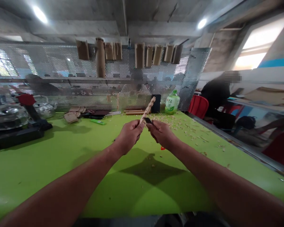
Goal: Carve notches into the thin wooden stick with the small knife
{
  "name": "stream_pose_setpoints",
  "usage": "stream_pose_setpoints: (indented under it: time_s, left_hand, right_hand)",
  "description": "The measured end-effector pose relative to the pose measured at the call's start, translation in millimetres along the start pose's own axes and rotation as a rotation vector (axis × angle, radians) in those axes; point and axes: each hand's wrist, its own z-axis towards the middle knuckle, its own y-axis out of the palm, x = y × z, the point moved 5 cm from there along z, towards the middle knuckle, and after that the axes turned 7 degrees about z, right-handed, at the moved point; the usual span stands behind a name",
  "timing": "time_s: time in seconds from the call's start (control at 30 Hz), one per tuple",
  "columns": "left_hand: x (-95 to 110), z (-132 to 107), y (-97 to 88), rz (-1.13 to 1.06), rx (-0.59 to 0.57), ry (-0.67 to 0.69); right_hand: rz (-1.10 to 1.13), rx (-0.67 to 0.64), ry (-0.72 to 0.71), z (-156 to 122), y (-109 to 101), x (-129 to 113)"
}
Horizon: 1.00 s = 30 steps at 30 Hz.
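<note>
My left hand is closed around the lower end of a pale wooden stick with a notched, carved upper part that points up and to the right. My right hand is closed on a small dark blade held against the stick just above my left fist. Both hands hover over the green table, close together near its middle. A small red thing shows just under my right wrist.
Wood shavings litter the table's right side. A green drink bottle, a dark phone and wooden strips stand by the mesh screen. A green lighter, a black-and-red machine and glass lids lie left. A person sits at right.
</note>
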Motion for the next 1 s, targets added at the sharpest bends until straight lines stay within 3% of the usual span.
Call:
stream_pose_setpoints:
  time_s: [0.27, 0.4, 0.53, 0.7, 0.87, 1.0]
  left_hand:
    - [3.0, -4.2, 1.9, -0.021, -0.072, 0.002]
    - [6.2, -3.6, 0.7, 0.033, -0.072, 0.012]
    - [7.6, -3.0, -2.1, 0.124, -0.062, 0.018]
    - [0.2, 1.9, -3.8, 0.134, -0.060, 0.072]
    - [-7.2, 8.7, -10.5, 0.191, 0.011, 0.129]
    - [0.0, 8.2, -12.8, 0.269, 0.024, 0.184]
  right_hand:
    - [0.356, -0.160, 0.136, -1.1, 6.8, 8.2]
    - [0.403, -0.221, 0.181, -0.6, 5.4, 9.8]
    - [0.314, -0.207, 0.167, 0.5, 2.3, 6.6]
    - [0.005, 0.008, -0.056, 0.3, -6.8, -0.1]
    - [-0.090, 0.030, -0.136, -3.3, -7.2, -6.5]
    - [-0.293, 0.051, -0.164, -6.9, -9.3, -18.3]
